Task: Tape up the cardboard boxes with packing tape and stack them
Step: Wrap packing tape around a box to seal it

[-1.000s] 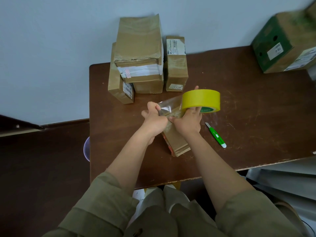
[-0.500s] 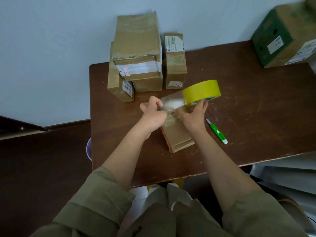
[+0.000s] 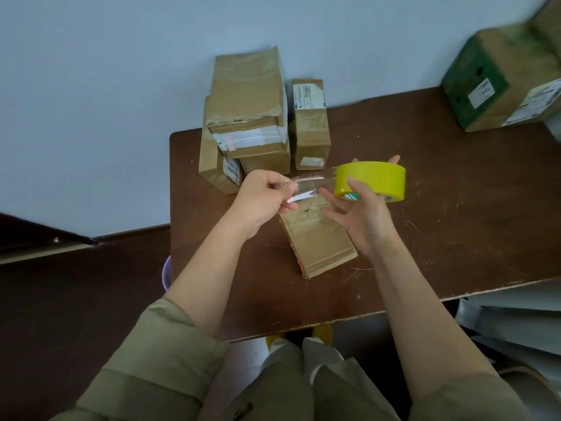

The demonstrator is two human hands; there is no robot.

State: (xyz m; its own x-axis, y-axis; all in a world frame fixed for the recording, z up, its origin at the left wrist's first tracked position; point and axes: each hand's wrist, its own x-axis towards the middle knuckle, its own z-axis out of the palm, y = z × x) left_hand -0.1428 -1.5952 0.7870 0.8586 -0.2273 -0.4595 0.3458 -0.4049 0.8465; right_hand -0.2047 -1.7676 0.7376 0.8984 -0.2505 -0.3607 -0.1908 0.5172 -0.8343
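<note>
While the left hand [image 3: 267, 196] is pinching the free tape end [image 3: 306, 189], the right hand [image 3: 364, 214] is cradling the yellow roll [image 3: 372, 180], fingers spread; the strip is hanging crosswise above the box [image 3: 318, 244], whose long axis is lying toward the person.

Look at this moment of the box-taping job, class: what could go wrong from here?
1. The clear strip hangs unsupported between the left hand and the tape roll; it may fold and stick to itself.
2. The right hand holds the roll with fingers spread, so it might slip.
3. The small box lies askew and unheld; tape may land crooked.
</note>
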